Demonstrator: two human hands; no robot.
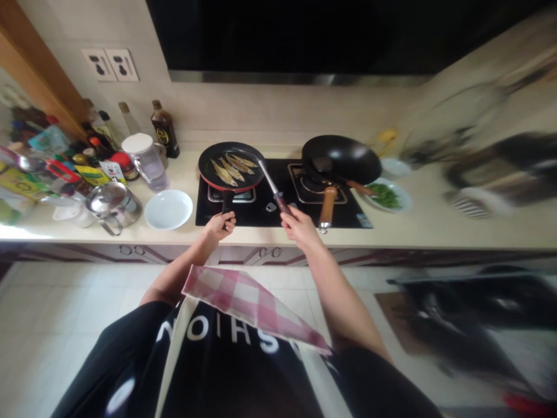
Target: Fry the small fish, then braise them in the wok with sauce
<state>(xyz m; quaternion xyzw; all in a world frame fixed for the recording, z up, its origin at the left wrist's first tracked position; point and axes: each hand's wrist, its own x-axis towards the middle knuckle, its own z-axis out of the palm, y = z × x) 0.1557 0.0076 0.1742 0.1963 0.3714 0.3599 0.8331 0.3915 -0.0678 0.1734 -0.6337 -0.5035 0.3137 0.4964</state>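
Note:
My left hand (pixel 220 225) is wrapped round the black handle of a frying pan (pixel 208 165) on the left burner. Several small golden-brown fish (pixel 235 167) lie side by side in it. In my right hand (pixel 300 227) is the dark reddish handle of a long metal spatula (pixel 270 179). Its far end reaches the pan's right rim, beside the fish; the blade's shape is hard to make out. A white plate (pixel 169 209) sits on the counter left of the pan.
A black wok (pixel 343 157) with a wooden handle (pixel 328 208) stands on the right burner of the black gas hob (pixel 278 215). Right of it is a plate of chopped greens (pixel 385 195). A metal pot (pixel 114 204), a plastic jug (pixel 147 159) and several bottles crowd the left. The range hood (pixel 287 40) hangs above.

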